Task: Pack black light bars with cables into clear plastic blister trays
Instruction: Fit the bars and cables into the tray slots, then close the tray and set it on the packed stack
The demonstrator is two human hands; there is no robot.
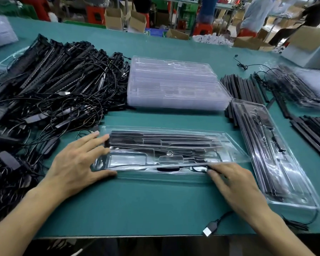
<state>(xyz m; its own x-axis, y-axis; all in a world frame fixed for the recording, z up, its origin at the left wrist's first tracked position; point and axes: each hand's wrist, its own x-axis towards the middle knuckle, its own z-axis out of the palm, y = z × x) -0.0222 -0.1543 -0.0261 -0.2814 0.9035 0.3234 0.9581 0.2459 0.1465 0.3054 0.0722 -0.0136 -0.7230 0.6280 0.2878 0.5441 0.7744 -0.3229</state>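
Tray (237, 156) lies near centre on the surface (155, 204), long axis left-right, between both hands. Bars (155, 137) sit in its far slots, parallel to that axis. Cable (198, 168) loops in the near-right pocket.

Left hand (78, 163) rests flat on the tray's left end, fingers (92, 139) straight and spread, thumb at the near rim, gripping nothing. Right hand (235, 183) is at the near-right rim with its fingertips on the cable loop. It is blurred, so I cannot tell if it pinches or just pushes.

The right hand is nearer the cable, which lies just left of its fingertips. Likely step: tucking the cable in while the left hand steadies the tray.

A plug (208, 231) lies loose near the front edge, and its lead runs under the right wrist. Stack (174, 84) of empty trays sits far centre, pile (54, 80) of wired bars left, packed tray (303, 200) right, loose bars (240, 89) far right.
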